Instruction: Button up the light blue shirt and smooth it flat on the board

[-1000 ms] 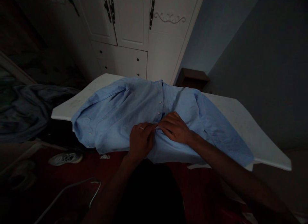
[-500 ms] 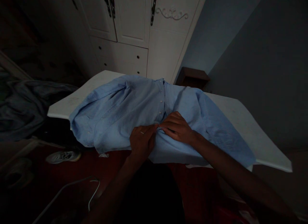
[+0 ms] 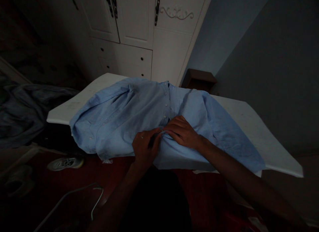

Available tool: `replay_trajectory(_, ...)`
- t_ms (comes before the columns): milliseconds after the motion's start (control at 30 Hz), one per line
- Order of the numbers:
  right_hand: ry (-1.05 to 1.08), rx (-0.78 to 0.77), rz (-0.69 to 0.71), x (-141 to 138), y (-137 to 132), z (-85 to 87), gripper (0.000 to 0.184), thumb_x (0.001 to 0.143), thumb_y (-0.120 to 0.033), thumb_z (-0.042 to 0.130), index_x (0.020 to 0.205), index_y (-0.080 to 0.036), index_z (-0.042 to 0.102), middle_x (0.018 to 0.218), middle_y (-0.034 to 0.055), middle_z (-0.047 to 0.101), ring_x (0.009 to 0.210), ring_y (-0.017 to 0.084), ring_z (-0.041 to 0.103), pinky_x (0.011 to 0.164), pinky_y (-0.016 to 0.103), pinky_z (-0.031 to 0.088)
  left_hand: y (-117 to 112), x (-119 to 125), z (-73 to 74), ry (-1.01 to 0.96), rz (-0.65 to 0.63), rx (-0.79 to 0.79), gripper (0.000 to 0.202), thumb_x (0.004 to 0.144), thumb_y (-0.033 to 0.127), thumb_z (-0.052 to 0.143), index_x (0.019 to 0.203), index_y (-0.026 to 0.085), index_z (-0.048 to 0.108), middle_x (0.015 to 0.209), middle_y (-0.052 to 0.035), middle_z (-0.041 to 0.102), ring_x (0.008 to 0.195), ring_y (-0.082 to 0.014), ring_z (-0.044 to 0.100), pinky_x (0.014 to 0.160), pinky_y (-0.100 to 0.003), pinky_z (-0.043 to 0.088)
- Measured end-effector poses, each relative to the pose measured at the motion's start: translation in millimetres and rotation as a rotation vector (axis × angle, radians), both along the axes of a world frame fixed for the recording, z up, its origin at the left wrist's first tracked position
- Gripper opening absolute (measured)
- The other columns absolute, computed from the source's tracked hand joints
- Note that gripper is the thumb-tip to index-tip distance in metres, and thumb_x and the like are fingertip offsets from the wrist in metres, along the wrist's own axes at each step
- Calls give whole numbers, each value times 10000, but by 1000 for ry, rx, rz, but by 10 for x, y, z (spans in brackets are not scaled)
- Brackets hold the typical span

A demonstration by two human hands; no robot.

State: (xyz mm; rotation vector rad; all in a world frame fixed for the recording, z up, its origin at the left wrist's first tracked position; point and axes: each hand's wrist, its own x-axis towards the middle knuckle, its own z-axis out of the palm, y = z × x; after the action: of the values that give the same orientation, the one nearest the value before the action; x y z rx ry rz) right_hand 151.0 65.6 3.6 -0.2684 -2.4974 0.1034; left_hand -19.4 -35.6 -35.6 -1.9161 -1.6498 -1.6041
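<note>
A light blue button-up shirt (image 3: 144, 102) lies spread across a white ironing board (image 3: 239, 115), its row of pale buttons running down the middle. My left hand (image 3: 145, 145) pinches the front placket low on the shirt, thumb and fingers closed on the cloth edge. Right beside it, my right hand (image 3: 180, 132) grips the other side of the same spot, fingertips nearly meeting the left ones. Whether a button sits between the fingertips is hidden. Above my hands several buttons show along the placket.
Behind the board stands a white wardrobe (image 3: 134, 26) with drawers. A brown box-like piece of furniture (image 3: 200, 78) sits by the wall. Grey cloth (image 3: 25, 109) is heaped at the left. A shoe (image 3: 65, 163) and a white hanger-like wire (image 3: 67, 193) lie over the red floor.
My left thumb and fingers have parted a little and shifted slightly left at the placket. My right hand stays nearly in place. The shirt lies as before.
</note>
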Motion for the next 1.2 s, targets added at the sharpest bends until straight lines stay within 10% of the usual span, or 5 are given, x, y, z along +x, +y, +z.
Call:
replay_trajectory(400,27,74,-35,11,-27,-11,199,960,-230,539,1118,-250,658,1089,49,679,1068,214,561,917,407,352,3,32,-12,-8,40,46,56,895,244,629,938,212,646,868,-17,743,792,-155,689,756,-316,508)
replay_trajectory(1200,-12,68,-43,-23,-66,25,267,929,-80,399,952,-209,631,886,32,655,885,194,537,846,376,323,42,-8,-92,119,-46,198,102,863,142,629,811,220,589,867,18,758,742,-131,679,709,-307,447)
